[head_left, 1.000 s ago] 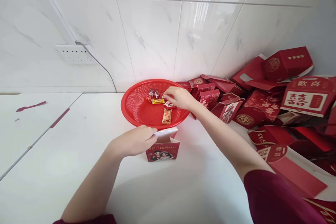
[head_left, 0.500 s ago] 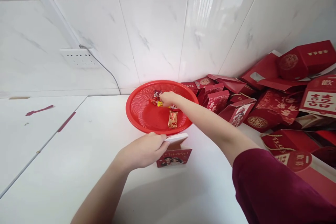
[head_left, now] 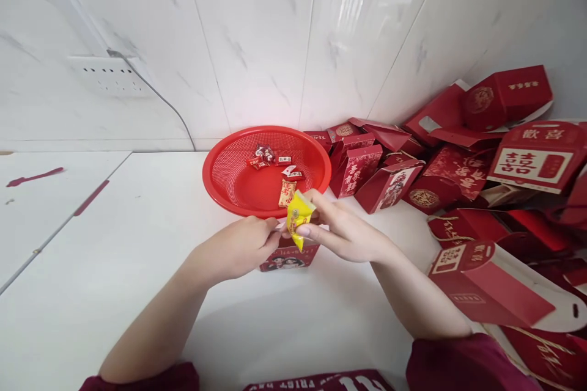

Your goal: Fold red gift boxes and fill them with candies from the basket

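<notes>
A yellow-wrapped candy (head_left: 299, 215) is pinched in the fingers of my right hand (head_left: 346, 231), held just above a small red gift box (head_left: 288, 258). My left hand (head_left: 236, 252) grips the box's raised lid flap, which is mostly hidden behind the fingers and the candy. The box stands upright on the white table, with cartoon figures on its front. Right behind both hands sits a red plastic basket (head_left: 213, 180) with perforated sides. Several wrapped sweets (head_left: 265, 154) lie inside it, and a tan packet (head_left: 287, 193) rests near its front rim.
Many red gift boxes (head_left: 468, 174) are heaped along the right side. A white tiled wall (head_left: 257, 43) rises behind the basket, with a power socket strip (head_left: 107, 76) and a grey cable (head_left: 167, 101). A dark red spoon-shaped piece (head_left: 34, 177) lies at the far left.
My right hand has come out of the basket toward me, bringing the yellow candy over the box. My left hand still holds the flap. The view has shifted slightly.
</notes>
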Action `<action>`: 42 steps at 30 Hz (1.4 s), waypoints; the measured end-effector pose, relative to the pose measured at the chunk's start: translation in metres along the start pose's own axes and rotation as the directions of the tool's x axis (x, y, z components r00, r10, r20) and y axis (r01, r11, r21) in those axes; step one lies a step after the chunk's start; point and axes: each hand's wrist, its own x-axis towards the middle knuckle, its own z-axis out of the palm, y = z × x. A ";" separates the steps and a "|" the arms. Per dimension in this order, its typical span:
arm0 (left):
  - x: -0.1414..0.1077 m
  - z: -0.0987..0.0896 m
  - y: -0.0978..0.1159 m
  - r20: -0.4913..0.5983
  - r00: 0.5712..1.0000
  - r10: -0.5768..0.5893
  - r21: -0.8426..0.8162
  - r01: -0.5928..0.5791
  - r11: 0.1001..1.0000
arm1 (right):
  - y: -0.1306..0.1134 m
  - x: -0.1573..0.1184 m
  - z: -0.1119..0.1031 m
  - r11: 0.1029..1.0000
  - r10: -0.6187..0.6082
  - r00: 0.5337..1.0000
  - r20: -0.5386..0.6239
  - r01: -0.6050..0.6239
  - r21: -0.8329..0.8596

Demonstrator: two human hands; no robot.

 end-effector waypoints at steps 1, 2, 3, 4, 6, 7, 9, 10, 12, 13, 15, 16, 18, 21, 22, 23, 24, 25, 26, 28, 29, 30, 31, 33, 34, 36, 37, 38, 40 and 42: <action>0.000 0.001 0.000 0.011 1.000 -0.003 -0.007 0.003 1.000 | 0.000 -0.003 0.001 0.997 0.036 0.998 0.049 -0.032 -0.074; 0.000 0.001 0.000 0.016 1.000 -0.009 -0.006 0.009 1.000 | 0.000 -0.005 0.001 0.986 0.065 0.995 0.074 -0.053 -0.156; 0.000 0.000 0.000 0.019 1.000 -0.019 0.001 0.019 1.000 | 0.001 -0.006 0.001 0.971 0.083 0.993 0.080 -0.063 -0.232; 0.000 -0.001 -0.001 0.028 0.999 -0.028 0.009 0.028 1.000 | 0.001 -0.006 0.000 0.955 0.089 0.993 0.080 -0.063 -0.291; -0.001 -0.005 0.000 0.066 0.998 -0.020 0.004 0.019 1.000 | 0.001 -0.007 -0.004 0.933 0.073 0.994 0.087 -0.037 -0.359; -0.002 -0.008 0.002 0.095 0.995 0.008 -0.020 -0.006 1.000 | 0.001 -0.007 -0.006 0.925 0.062 0.994 0.091 -0.023 -0.378; -0.004 -0.013 0.006 0.150 0.984 0.099 -0.104 -0.084 0.991 | -0.001 -0.009 -0.009 0.917 0.053 0.993 0.110 -0.004 -0.400; -0.005 -0.014 0.008 0.167 0.975 0.145 -0.152 -0.120 0.981 | -0.001 -0.010 -0.010 0.914 0.058 0.990 0.125 -0.002 -0.406; -0.006 -0.015 0.010 0.183 0.964 0.194 -0.213 -0.153 0.965 | -0.003 -0.012 -0.012 0.907 0.073 0.986 0.147 -0.005 -0.421; -0.007 -0.014 0.010 0.183 0.965 0.187 -0.209 -0.148 0.967 | -0.004 -0.013 -0.012 0.901 0.084 0.984 0.154 -0.009 -0.434; -0.007 -0.011 0.007 0.165 0.979 0.119 -0.132 -0.098 0.986 | -0.006 -0.015 -0.010 0.881 0.105 0.981 0.162 -0.016 -0.474; -0.007 -0.010 0.005 0.151 0.986 0.074 -0.080 -0.063 0.995 | -0.006 -0.016 -0.009 0.867 0.110 0.980 0.165 -0.013 -0.498; -0.008 -0.007 0.003 0.138 0.990 0.013 -0.006 -0.013 1.000 | -0.007 -0.017 -0.005 0.837 0.106 0.979 0.176 0.008 -0.547; -0.009 -0.005 0.005 0.153 0.988 -0.016 0.028 0.012 1.000 | -0.008 -0.018 0.002 0.791 0.084 0.979 0.187 0.048 -0.609; -0.010 -0.005 0.006 0.160 0.987 -0.024 0.037 0.019 0.999 | -0.008 -0.019 0.004 0.775 0.080 0.979 0.189 0.059 -0.629; -0.011 -0.006 0.007 0.163 0.986 -0.031 0.048 0.023 0.999 | -0.008 -0.019 0.005 0.758 0.078 0.978 0.193 0.067 -0.649; -0.011 -0.006 0.008 0.163 0.986 -0.030 0.060 0.021 0.998 | -0.008 -0.020 0.007 0.741 0.079 0.977 0.197 0.075 -0.668; -0.012 -0.006 0.008 0.162 0.987 -0.019 0.069 0.008 0.998 | -0.009 -0.020 0.008 0.725 0.080 0.976 0.204 0.083 -0.684; -0.013 -0.006 0.008 0.164 0.986 -0.001 0.074 -0.011 0.997 | -0.010 -0.021 0.009 0.711 0.081 0.974 0.211 0.091 -0.697; -0.014 -0.004 0.007 0.167 0.986 0.025 0.075 -0.038 0.996 | -0.012 -0.022 0.011 0.691 0.084 0.973 0.215 0.099 -0.716; -0.014 -0.003 0.006 0.169 0.985 0.026 0.074 -0.039 0.996 | -0.013 -0.022 0.012 0.682 0.086 0.974 0.208 0.094 -0.726; -0.014 -0.002 0.005 0.170 0.985 0.019 0.073 -0.032 0.997 | -0.014 -0.022 0.014 0.672 0.091 0.977 0.194 0.084 -0.736; -0.014 -0.001 0.004 0.170 0.985 0.008 0.074 -0.021 0.997 | -0.015 -0.023 0.015 0.661 0.102 0.979 0.176 0.066 -0.747; -0.014 -0.001 0.003 0.171 0.985 -0.017 0.083 0.003 0.997 | -0.017 -0.023 0.019 0.640 0.135 0.981 0.140 0.021 -0.768; -0.014 -0.001 0.002 0.172 0.985 -0.029 0.090 0.013 0.996 | -0.018 -0.022 0.020 0.634 0.150 0.980 0.129 0.005 -0.773; -0.014 -0.003 0.002 0.165 0.985 -0.047 0.100 0.031 0.995 | -0.018 -0.022 0.021 0.640 0.162 0.977 0.136 0.000 -0.768; -0.014 -0.005 0.002 0.164 0.985 -0.052 0.094 0.037 0.995 | -0.018 -0.021 0.020 0.649 0.162 0.975 0.150 0.009 -0.760; -0.014 -0.007 0.002 0.171 0.984 -0.054 0.080 0.040 0.996 | -0.017 -0.021 0.019 0.661 0.159 0.973 0.166 0.020 -0.750; -0.012 -0.011 0.000 0.201 0.979 -0.044 0.040 0.036 0.999 | -0.015 -0.020 0.016 0.704 0.139 0.969 0.202 0.047 -0.708; -0.008 -0.013 -0.003 0.217 0.976 -0.032 0.020 0.028 0.999 | -0.013 -0.018 0.013 0.772 0.092 0.968 0.232 0.078 -0.631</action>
